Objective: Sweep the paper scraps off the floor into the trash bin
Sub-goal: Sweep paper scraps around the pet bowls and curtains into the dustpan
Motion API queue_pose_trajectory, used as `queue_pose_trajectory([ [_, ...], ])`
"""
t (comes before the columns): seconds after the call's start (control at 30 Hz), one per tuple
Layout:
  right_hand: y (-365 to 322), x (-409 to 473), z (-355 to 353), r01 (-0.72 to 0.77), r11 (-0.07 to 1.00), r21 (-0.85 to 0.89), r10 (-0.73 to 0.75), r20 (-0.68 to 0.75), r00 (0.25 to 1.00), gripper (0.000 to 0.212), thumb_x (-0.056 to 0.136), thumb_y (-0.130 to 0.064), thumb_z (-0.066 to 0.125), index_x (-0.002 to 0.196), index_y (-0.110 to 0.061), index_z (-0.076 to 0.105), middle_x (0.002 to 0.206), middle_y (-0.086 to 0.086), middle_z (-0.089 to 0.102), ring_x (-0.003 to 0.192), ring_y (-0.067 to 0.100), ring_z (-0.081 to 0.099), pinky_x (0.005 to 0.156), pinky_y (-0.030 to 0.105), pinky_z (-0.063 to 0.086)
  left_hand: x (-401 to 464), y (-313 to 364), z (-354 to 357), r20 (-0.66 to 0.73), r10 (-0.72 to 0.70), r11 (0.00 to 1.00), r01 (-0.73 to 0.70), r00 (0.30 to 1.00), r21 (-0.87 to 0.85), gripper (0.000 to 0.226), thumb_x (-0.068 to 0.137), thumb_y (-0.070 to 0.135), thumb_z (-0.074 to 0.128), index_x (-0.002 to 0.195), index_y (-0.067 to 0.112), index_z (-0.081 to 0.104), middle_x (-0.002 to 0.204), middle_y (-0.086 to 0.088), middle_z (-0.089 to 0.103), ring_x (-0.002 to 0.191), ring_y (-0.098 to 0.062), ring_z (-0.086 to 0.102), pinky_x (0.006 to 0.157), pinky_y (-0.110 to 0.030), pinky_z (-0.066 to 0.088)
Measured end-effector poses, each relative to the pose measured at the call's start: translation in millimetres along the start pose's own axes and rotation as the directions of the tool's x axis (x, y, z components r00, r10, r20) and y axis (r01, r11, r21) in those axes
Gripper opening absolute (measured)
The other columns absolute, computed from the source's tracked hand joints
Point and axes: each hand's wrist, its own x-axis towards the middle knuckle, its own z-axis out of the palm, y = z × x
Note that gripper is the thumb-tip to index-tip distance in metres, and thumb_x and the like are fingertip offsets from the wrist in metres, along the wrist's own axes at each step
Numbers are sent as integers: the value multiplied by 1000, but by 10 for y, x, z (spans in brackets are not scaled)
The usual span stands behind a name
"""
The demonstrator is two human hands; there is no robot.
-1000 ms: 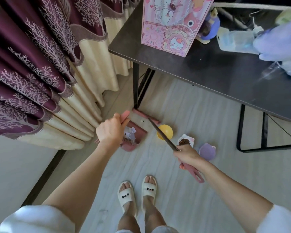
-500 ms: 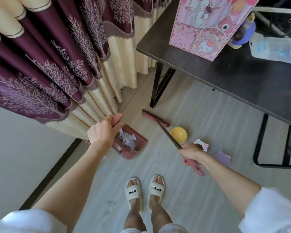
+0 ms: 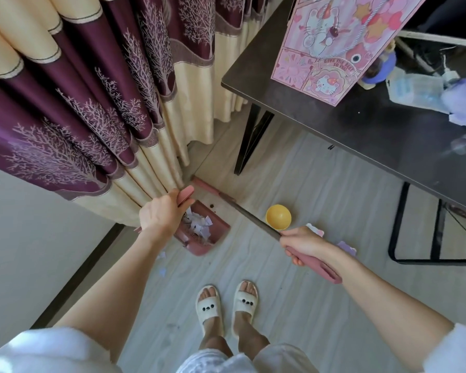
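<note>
Head view: the dustpan (image 3: 199, 232), carried by its handle in the closed fingers of the left hand (image 3: 160, 215), has been lifted and tilted back since a second ago, and the paper scraps (image 3: 198, 224) are retained inside. The broom (image 3: 253, 220) is gripped by the right hand (image 3: 303, 242). A few scraps (image 3: 162, 263) remain on the floor (image 3: 293, 305) near the curtain. No trash bin is visible; emptying is judged the next step

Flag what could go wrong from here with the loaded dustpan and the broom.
1. The dustpan holds loose paper scraps; if the left hand tilts it, they could spill.
2. A few stray scraps lie on the floor behind the pan and may get missed.
3. The broom in the right hand passes close to the yellow bowl and could knock it.
</note>
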Motion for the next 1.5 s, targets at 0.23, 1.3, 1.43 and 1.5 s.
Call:
queue_pose_trajectory([
  [0.23,-84,252,84,-23,999,-35,19,-122,992,9,87,-2,47,80,-6,51,54,11,43,27,14,41,34,14,32,6,-281,-84,26,72,997,-73,997,19,44,91,58,43,96,16,53,88,-10,67,87,-34,61,64,-32,38],
  [1.3,-31,338,512,-42,996,-81,34,-102,994,23,89,-1,47,67,-8,48,56,9,39,25,14,39,32,13,30,-36,-700,-167,11,105,983,-105,994,151,50,88,64,42,101,18,55,92,-11,68,90,-35,63,67,-33,42],
  [1.43,-88,526,743,-24,996,-87,24,-6,1000,23,90,0,45,69,-9,49,54,7,38,25,13,36,33,16,30,-39,-696,-82,7,110,981,-109,994,161,50,89,64,39,99,18,54,90,-11,68,87,-35,63,64,-31,39],
  [1.5,-149,579,863,-43,992,-114,48,39,998,19,90,-3,45,72,-8,50,55,9,41,26,13,39,34,16,31,-47,-690,-43,-8,114,977,-111,993,181,49,89,63,38,98,17,54,89,-10,68,86,-35,63,62,-31,39],
])
